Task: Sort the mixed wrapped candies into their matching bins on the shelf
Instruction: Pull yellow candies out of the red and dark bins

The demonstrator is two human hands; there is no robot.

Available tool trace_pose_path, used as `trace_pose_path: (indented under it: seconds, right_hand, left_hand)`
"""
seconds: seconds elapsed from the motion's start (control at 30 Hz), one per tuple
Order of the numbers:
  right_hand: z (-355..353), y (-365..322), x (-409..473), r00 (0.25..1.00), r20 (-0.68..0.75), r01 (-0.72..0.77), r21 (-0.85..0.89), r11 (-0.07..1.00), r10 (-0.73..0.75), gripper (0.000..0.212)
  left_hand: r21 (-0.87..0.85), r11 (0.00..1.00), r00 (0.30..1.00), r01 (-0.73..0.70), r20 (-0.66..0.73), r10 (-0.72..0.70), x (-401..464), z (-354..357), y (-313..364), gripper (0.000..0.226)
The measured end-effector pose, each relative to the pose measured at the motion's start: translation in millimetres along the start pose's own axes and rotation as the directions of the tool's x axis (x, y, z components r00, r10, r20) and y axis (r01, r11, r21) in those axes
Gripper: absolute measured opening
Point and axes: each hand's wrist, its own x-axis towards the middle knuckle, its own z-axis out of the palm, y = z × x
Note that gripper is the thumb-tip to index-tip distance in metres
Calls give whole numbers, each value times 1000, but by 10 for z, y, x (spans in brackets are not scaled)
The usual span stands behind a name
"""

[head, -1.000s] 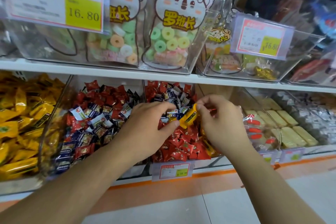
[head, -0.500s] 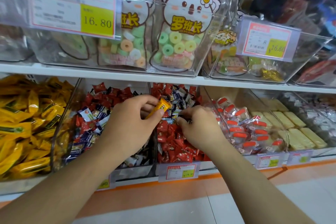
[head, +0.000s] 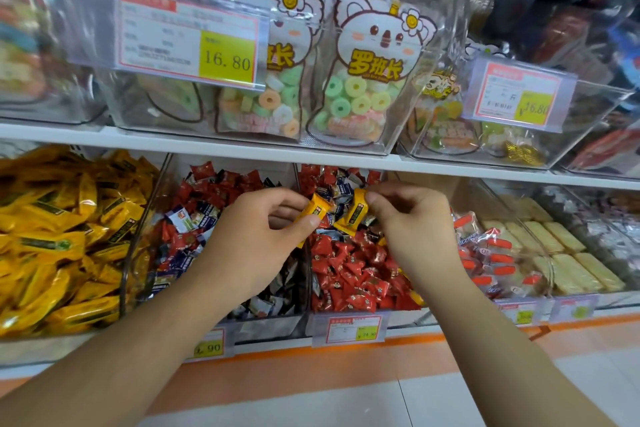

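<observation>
My left hand pinches a yellow wrapped candy between thumb and fingers above the divider of two clear bins. Beside it, my right hand pinches the top end of a second yellow candy, which hangs over the red candy bin. That bin holds mostly red wrapped candies with some blue-and-white ones at the back. The bin to its left mixes red and blue-and-white candies. At far left the yellow candy bin is full of matching yellow wrappers.
Right of the red bin stand a bin of clear packs with red labels and a bin of pale bars. The upper shelf carries clear bins of ring-candy bags with price tags. Price labels hang on the bin fronts.
My right hand has lifted a second yellow candy out of the red bin. My left hand still holds the first yellow candy it took a second ago.
</observation>
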Motion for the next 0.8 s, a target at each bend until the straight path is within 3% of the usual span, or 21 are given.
trace_pose_path:
  seconds: [0.07, 0.17, 0.3, 0.47, 0.63, 0.73, 0.8]
  right_hand:
    - [-12, -150, -90, 999, 29, -20, 114, 993, 17, 8]
    - [92, -364, -275, 981, 192, -91, 290, 953, 35, 9]
    - [361, -516, -449, 953, 301, -148, 336, 930, 43, 11]
    - [703, -705, -556, 927, 371, -210, 374, 903, 61, 11]
    - [997, -885, -610, 927, 376, -102, 270, 957, -7, 13]
    - [1104, -870, -615, 920, 386, -6, 171, 985, -62, 12]
    - [1147, -838, -622, 910, 407, 23, 133, 991, -76, 13]
  left_hand:
    - [-31, 999, 1000, 28, -13, -28, -48, -50, 10, 13]
    - [-114, 992, 999, 47, -18, -49, -134, -142, 67, 11]
    - [-187, 976, 993, 112, -4, -115, -274, -346, 95, 15]
    - [-101, 974, 979, 201, -8, -203, -439, -741, 11, 31]
    - [17, 974, 948, 228, -234, -218, -456, -1264, -173, 27]
    - [219, 947, 912, 234, -388, -136, -427, -1614, -395, 38]
    - [376, 888, 917, 265, -383, -112, -405, -1782, -541, 55]
